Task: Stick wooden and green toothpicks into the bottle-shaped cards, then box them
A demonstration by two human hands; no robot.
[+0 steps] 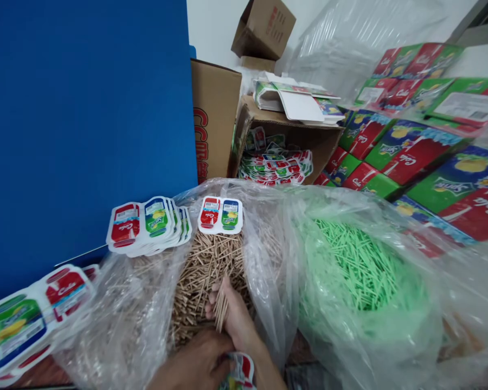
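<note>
Both hands work low over an open clear plastic bag (pixel 270 271) of thin brown sticks (pixel 209 254). Near the middle of that bag's close side, the right hand (pixel 236 317) is closed around a small bunch of sticks (pixel 220 311), its thumb pointing away from the body and the bunch slanting across its palm and fingers. Just beside it, nearer the body and to its left, the left hand (pixel 201 355) is turned back upward with fingers folded in, holding a red and green printed piece (pixel 243 371); the lower edge of the view cuts this off, so whether it is one card or several is hard to say.

At the bag's far edge a single card (pixel 220 215), printed Cola and Sprite, lies flat on the sticks. A fanned stack of cards (pixel 146 225) sits at the far left corner of the bag, and another stack (pixel 28 325) lies beyond its near left corner. To the right, a second bag (pixel 323 325) carries bright green sticks (pixel 361 265). Behind the bags, a cardboard box (pixel 327 143) holds more cards (pixel 276 167), with a blue panel (pixel 81 119) to the left and printed cartons (pixel 415 151) piled to the right.
</note>
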